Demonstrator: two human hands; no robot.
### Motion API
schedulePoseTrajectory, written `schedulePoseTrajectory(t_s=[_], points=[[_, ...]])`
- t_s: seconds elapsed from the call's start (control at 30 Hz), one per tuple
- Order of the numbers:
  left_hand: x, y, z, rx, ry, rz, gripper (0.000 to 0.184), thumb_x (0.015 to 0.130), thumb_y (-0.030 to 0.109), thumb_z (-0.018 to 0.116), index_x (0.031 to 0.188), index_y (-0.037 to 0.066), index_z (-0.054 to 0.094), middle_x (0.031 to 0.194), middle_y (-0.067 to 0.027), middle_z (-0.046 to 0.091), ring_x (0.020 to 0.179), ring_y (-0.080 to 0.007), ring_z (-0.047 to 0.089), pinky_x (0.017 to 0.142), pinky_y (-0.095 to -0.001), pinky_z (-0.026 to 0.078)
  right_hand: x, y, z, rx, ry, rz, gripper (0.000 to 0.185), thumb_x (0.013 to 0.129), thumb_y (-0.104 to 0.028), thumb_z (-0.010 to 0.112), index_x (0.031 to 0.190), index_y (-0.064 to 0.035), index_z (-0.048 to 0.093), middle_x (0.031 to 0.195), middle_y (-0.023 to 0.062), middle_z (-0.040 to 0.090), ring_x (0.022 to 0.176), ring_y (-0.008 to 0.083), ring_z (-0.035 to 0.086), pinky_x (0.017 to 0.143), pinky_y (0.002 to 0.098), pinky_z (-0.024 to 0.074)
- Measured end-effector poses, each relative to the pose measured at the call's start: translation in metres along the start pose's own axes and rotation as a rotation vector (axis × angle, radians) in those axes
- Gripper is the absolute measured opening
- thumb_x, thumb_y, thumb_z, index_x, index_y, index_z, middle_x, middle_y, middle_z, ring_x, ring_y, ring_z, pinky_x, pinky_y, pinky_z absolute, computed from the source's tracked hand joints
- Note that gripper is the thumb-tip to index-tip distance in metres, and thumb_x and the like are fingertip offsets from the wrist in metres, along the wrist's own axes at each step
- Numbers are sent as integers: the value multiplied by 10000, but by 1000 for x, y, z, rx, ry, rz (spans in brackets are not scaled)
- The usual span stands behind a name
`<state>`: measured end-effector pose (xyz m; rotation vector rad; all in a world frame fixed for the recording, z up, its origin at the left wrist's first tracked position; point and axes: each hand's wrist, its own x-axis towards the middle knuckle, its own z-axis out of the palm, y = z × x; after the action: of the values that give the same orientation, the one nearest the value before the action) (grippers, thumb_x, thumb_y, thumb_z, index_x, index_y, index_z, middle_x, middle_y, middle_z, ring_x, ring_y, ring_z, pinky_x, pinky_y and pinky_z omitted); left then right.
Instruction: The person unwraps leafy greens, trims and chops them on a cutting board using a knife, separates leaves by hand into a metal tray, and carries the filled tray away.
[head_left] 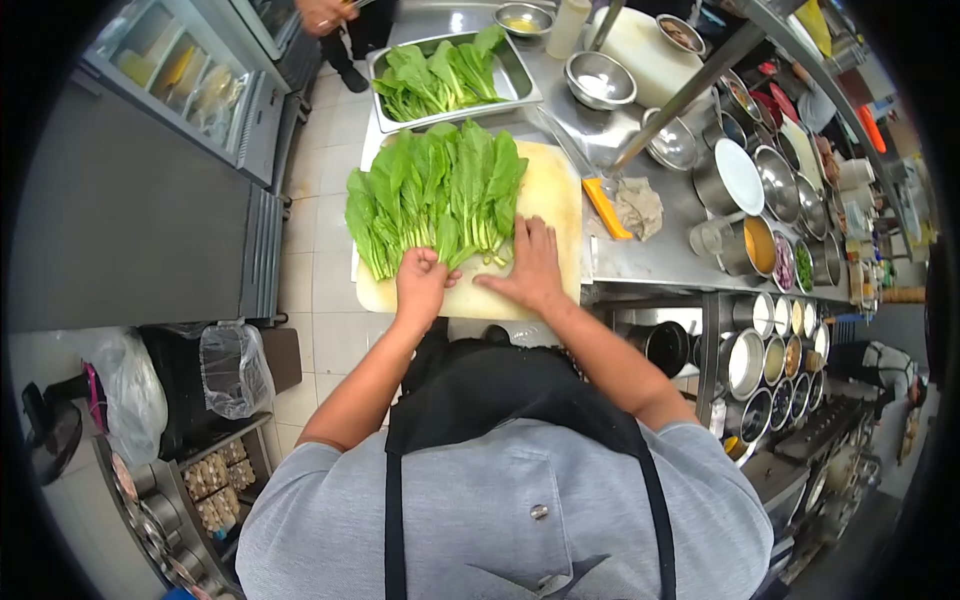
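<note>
A row of leafy greens [437, 190] lies on the pale cutting board [550, 180], leaves pointing away from me and stems toward me. My left hand [422, 283] is at the stem ends near the board's front edge, its fingers curled in on a stem. Flat on the board to the right of the stems rests my right hand [532, 268], fingers and thumb spread, holding nothing. Beyond the board, a metal tray [525, 85] holds more of the same greens. A knife with an orange handle [606, 208] lies to the board's right.
A crumpled cloth [638, 207] lies beside the knife handle. Metal bowls [600, 80] and pots [712, 188] crowd the counter to the right. Another person's hand [325, 14] shows at the top left. A bin with a clear liner [235, 370] stands at lower left.
</note>
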<state>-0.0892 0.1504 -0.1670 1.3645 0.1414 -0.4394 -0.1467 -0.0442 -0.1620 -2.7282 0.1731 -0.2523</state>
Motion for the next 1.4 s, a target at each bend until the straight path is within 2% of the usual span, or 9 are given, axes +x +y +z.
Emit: schedulePoseTrajectory(t_s=[0.2, 0.5, 0.63, 0.7, 0.9, 1.0, 1.13, 1.33, 1.4], points=[[-38, -5, -8, 1, 81, -17, 160, 870, 103, 470, 997, 43, 547, 671, -39, 504, 474, -124, 423, 427, -278, 342, 6, -9, 18, -57, 283, -76, 436, 750, -285, 749, 1009, 14, 567, 1001, 184, 528, 1024, 357, 483, 921, 481, 361], [-81, -53, -59, -79, -390, -647, 256, 863, 179, 750, 987, 88, 545, 615, 60, 378, 444, -45, 299, 387, -236, 234, -18, 0, 11, -126, 287, -65, 200, 744, -167, 665, 867, -41, 570, 904, 133, 550, 885, 327, 544, 736, 462, 422], [-65, -84, -43, -193, -431, -969, 270, 949, 231, 636, 1150, 56, 592, 863, -78, 633, 821, -211, 647, 695, -355, 567, -42, -10, 25, -148, 202, -51, 201, 737, -166, 681, 837, -41, 560, 863, 143, 558, 829, 351, 555, 688, 470, 430], [-58, -62, -32, -414, -536, -1041, 305, 1020, 250, 476, 1248, 64, 556, 1240, -181, 585, 1205, -328, 556, 1063, -506, 444, -61, -25, 33, -132, 197, -121, 204, 727, -163, 677, 850, -40, 571, 821, 141, 553, 773, 345, 557, 657, 470, 436], [-5, -250, -90, -1026, -713, -882, 336, 1012, 368, 451, 1142, 111, 624, 1210, -112, 637, 1127, -254, 600, 1038, -463, 452, -122, -103, 118, 10, 92, -469, 267, 710, -176, 688, 922, -35, 607, 801, 147, 575, 731, 344, 577, 640, 456, 461], [-66, -83, -182, -1052, -469, -882, 378, 996, 392, 435, 1118, 106, 650, 1137, -126, 668, 1093, -235, 623, 1020, -470, 463, -88, -192, 131, 127, 35, -667, 309, 721, -157, 676, 986, -24, 587, 884, 158, 583, 789, 356, 569, 687, 458, 454], [-76, -76, -324, -1334, -223, -144, 258, 946, 327, 552, 943, 92, 660, 1015, -99, 690, 982, -226, 653, 911, -402, 535, -38, -364, 154, 409, -104, -1020, 370, 737, -132, 661, 1070, -10, 560, 996, 174, 593, 867, 372, 558, 750, 462, 444], [-118, -12, -562, -1147, 428, 378, 287, 1002, 285, 506, 1137, 55, 611, 1156, -104, 649, 1062, -247, 625, 964, -415, 508, -10, -593, 262, 450, -367, -1211, 417, 782, -174, 685, 1150, -11, 575, 1121, 198, 605, 1043, 382, 578, 880, 462, 455], [-124, 0, -626, -1226, 737, 187, 301, 1015, 329, 480, 1183, 97, 570, 1163, -90, 634, 1078, -236, 595, 992, -419, 476, -3, -644, 297, 473, -193, -1195, 449, 809, -153, 673, 1209, 19, 565, 1236, 209, 573, 1145, 394, 539, 957, 462, 437]])
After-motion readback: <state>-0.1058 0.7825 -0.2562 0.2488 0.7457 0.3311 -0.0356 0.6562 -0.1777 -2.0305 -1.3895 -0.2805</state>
